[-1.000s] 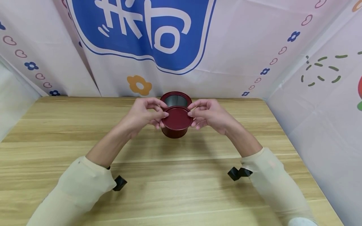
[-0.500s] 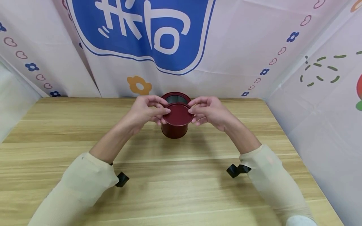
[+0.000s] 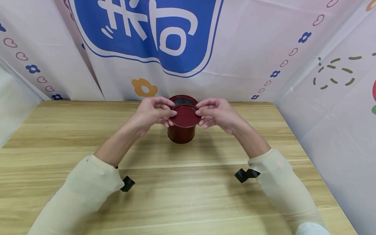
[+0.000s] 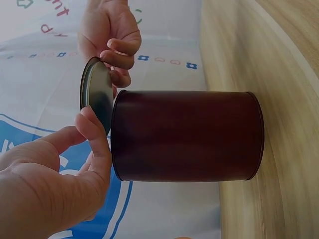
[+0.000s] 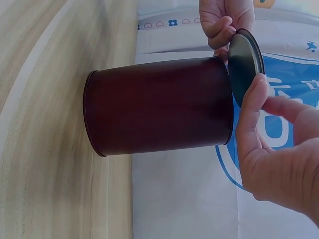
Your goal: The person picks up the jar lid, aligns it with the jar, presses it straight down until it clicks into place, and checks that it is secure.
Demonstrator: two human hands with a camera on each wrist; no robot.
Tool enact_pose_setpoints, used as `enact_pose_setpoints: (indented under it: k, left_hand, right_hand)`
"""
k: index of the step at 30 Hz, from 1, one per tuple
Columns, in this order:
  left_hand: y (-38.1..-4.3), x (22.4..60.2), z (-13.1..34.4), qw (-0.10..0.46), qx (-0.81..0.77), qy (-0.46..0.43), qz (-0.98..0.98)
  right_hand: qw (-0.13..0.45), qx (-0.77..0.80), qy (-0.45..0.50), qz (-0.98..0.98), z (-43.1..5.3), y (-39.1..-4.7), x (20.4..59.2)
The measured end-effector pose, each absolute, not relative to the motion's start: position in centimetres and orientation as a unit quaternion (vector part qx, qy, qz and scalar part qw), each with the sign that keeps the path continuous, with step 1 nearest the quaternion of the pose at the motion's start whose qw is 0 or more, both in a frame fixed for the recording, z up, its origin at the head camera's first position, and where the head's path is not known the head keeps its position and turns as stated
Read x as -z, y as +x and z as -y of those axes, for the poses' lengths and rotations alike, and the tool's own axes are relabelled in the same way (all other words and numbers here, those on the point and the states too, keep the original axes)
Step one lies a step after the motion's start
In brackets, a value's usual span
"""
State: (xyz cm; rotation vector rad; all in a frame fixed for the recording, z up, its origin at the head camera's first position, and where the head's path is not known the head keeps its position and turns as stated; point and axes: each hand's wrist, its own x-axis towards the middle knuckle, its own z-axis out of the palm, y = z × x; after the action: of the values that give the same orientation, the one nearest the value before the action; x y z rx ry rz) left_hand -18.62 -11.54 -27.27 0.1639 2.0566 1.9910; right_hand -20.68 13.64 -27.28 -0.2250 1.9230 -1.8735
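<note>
A dark red cylindrical tin (image 3: pixel 181 134) stands upright at the back of the table, its dark inside partly showing behind a round red lid (image 3: pixel 185 116). My left hand (image 3: pixel 154 112) pinches the lid's left edge between thumb and fingers, and my right hand (image 3: pixel 216 113) pinches the right edge. In the left wrist view, the lid's grey underside (image 4: pixel 99 92) is tilted over the tin's mouth, with its far edge close to the rim. From the right wrist view, the tin's smooth side (image 5: pixel 159 107) shows below the slanted lid.
The wood-grain table (image 3: pixel 182 195) ends at a white printed cloth (image 3: pixel 235 49) hanging close behind the tin. Another cloth wall (image 3: pixel 329 107) rises along the right side. Black wrist-camera mounts (image 3: pixel 128 183) stick out below both sleeves.
Both hands have carried the lid up and away from me, so it covers more of the tin's mouth and more of the front wall shows. The tin has stayed in place.
</note>
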Motion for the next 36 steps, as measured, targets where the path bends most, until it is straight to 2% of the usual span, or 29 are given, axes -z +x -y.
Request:
enact_pose_setpoints:
  k: [36]
  left_hand:
    - [-20.9,26.2,11.3,0.145,-0.644,0.029,-0.751]
  right_hand:
    - [0.216,0.646,-0.068,-0.729,-12.7,-22.4,26.5]
